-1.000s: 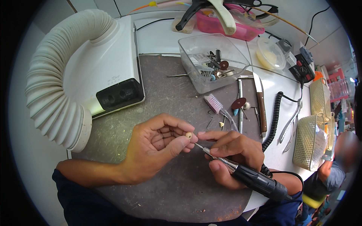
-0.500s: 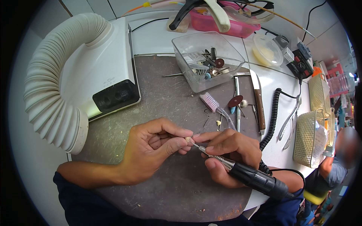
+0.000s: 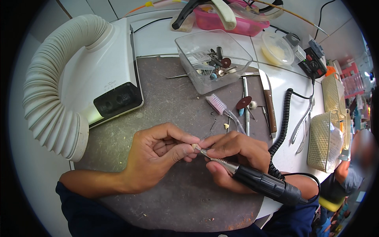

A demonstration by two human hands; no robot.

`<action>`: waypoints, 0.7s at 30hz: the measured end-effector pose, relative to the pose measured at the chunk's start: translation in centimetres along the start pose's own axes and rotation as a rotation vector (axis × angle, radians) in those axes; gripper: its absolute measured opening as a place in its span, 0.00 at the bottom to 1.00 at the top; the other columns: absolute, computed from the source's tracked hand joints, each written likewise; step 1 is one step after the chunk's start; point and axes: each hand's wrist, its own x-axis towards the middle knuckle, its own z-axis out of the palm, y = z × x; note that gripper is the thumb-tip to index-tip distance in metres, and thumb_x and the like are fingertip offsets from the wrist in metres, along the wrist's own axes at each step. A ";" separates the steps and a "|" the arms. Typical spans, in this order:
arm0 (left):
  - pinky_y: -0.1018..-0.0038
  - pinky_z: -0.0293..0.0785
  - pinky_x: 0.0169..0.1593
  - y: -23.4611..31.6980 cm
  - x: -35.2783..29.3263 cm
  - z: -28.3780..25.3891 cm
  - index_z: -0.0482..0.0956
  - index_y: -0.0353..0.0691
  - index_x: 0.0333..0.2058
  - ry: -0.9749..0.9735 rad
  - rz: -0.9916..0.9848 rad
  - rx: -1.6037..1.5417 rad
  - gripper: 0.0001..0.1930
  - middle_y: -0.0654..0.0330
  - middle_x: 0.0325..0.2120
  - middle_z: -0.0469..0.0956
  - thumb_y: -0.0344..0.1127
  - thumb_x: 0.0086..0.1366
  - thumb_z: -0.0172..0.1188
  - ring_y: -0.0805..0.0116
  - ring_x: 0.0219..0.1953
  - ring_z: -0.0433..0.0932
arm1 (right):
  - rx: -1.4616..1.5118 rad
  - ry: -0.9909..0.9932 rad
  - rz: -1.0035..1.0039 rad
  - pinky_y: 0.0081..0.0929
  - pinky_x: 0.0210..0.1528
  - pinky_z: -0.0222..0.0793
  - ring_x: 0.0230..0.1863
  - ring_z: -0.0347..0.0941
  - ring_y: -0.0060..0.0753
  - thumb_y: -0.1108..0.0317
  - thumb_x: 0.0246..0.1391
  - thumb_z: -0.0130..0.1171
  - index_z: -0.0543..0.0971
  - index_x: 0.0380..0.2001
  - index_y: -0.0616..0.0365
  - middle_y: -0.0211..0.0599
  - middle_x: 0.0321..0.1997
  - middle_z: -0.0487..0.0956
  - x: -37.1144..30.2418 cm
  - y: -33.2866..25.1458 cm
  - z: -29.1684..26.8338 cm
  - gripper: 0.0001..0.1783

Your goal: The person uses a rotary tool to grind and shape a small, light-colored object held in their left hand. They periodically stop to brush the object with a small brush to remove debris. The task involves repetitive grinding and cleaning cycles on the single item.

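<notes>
Between thumb and fingertips, my left hand [image 3: 158, 156] pinches a small cream-coloured piece, like a dental crown [image 3: 195, 146]. My right hand [image 3: 241, 158] is wrapped around a black and silver rotary handpiece [image 3: 264, 183], held much like a pen. The tip of the handpiece meets the small piece, or comes very close to it; the bit itself is mostly hidden. Fingertips of both hands come together around the work. A coiled black cord [image 3: 281, 130] runs beyond my right hand towards a dark control box [image 3: 314, 63].
A white machine with a ribbed hose [image 3: 51, 87] stands at left. Beyond my hands are a clear tub of burs and discs [image 3: 233, 87], a pink brush [image 3: 216, 104], a dark red disc [image 3: 243, 102] and a wooden-handled knife [image 3: 270, 110]. Woven baskets [image 3: 319, 146] and another person [image 3: 351, 175] are at right.
My right hand and the handpiece have shifted slightly left, bringing the tip closer in to the small piece. My left hand keeps its pinch almost unmoved. The view has shifted a little.
</notes>
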 end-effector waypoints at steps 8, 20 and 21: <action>0.77 0.78 0.41 0.0 0.0 0.1 0.75 0.30 0.40 -0.008 0.007 -0.003 0.07 0.52 0.34 0.78 0.19 0.63 0.57 0.71 0.36 0.79 | -0.015 -0.010 -0.001 0.27 0.41 0.77 0.39 0.82 0.42 0.79 0.43 0.67 0.77 0.33 0.66 0.48 0.33 0.80 0.2 -0.3 -0.1 0.12; 0.77 0.77 0.41 0.4 0.1 0.0 0.75 0.28 0.40 -0.020 -0.046 0.009 0.06 0.53 0.32 0.79 0.23 0.64 0.57 0.72 0.34 0.79 | -0.013 -0.026 -0.026 0.31 0.42 0.77 0.41 0.82 0.44 0.79 0.45 0.66 0.76 0.35 0.65 0.43 0.29 0.79 0.2 -0.4 -0.2 0.13; 0.77 0.77 0.41 0.4 0.1 0.0 0.74 0.28 0.40 -0.022 -0.050 0.007 0.06 0.53 0.32 0.79 0.23 0.65 0.57 0.73 0.34 0.78 | -0.011 -0.021 -0.023 0.31 0.42 0.77 0.41 0.82 0.44 0.79 0.45 0.66 0.76 0.35 0.65 0.43 0.29 0.79 0.1 -0.3 -0.2 0.13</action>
